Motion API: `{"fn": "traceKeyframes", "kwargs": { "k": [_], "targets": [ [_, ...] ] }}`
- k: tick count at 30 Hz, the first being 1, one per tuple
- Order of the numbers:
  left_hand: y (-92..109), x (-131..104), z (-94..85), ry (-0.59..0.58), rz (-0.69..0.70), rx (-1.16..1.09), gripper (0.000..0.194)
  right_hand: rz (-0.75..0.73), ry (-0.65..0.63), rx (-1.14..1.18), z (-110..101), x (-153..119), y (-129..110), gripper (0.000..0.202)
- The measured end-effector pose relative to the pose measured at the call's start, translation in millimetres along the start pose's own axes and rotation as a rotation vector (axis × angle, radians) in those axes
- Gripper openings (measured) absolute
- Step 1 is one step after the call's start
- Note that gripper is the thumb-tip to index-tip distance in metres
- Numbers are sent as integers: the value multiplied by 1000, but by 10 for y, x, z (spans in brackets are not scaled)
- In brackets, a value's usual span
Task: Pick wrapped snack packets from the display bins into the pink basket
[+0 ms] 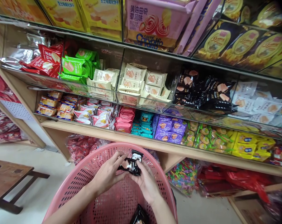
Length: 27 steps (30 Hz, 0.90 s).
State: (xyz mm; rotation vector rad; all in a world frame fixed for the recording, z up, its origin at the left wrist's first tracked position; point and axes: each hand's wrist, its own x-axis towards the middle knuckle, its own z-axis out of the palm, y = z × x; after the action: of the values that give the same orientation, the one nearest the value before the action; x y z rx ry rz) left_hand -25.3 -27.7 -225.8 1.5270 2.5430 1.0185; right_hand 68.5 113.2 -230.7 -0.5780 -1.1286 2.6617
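Note:
Over the pink basket [61, 193], both hands are together at a couple of small black snack packets [136, 155]. My right hand [147, 183] pinches them between thumb and fingers, one upright and another lying across it. The fingers and thumb of my left hand [109, 175] close on the left end of the crosswise black packet [125, 165]. Down in the basket, near its front, lies another black packet [140, 215], partly cut off by the frame. Similar black packets [203, 88] fill a bin on the middle shelf.
Clear-fronted shelf bins hold red packets [47, 60], green packets [77, 65], cream packets [135, 77] and purple packets [171, 129]. The wooden shelf edge [98, 132] runs just behind the basket. A low wooden stool [10, 179] stands at left; bagged goods [184, 175] sit under the shelf.

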Motion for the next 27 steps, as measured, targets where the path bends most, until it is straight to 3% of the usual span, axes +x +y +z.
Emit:
{"fn": "traceKeyframes", "kwargs": {
  "k": [14, 20, 27],
  "targets": [
    [105, 45, -44, 62, -277, 122, 33, 57, -107, 42, 75, -32, 49, 41],
    [68, 59, -54, 98, -399, 20, 33, 57, -122, 31, 64, -25, 67, 40],
    [126, 43, 6, 88, -448, -127, 42, 88, -157, 37, 82, -17, 159, 40]
  ]
}}
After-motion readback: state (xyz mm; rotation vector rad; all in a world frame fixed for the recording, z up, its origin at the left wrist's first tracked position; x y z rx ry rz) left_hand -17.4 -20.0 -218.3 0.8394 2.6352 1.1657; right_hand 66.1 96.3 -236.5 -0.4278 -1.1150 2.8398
